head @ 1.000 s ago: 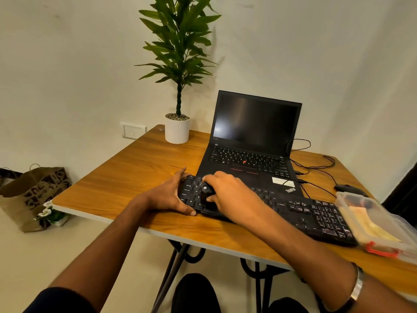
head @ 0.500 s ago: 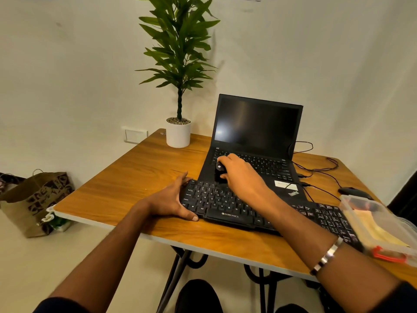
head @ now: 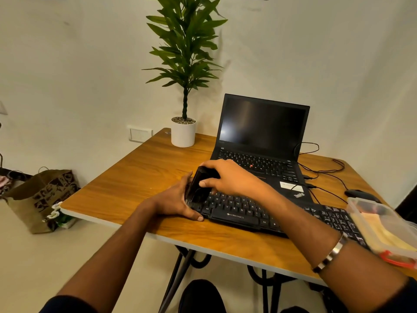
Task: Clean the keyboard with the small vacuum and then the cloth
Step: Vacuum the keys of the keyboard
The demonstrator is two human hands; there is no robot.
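- The wooden table [head: 140,177] carries everything at working height.
- The Zebronics keyboard [head: 243,213], the thing being cleaned, lies along the table's near edge, just in front of the open ThinkPad laptop [head: 261,141].
- The left hand [head: 173,202] rests at the keyboard's left end, thumb on its front edge, likely steadying it; its fingers are hidden, so its grip is unclear.
- The right hand [head: 230,177] grips the small black vacuum [head: 198,186], held steeply over the keyboard's left keys, apparently to draw out dust.

My right hand [head: 232,178] curls in a tight grip; my left hand [head: 173,201] lies flat, thumb stretched forward.
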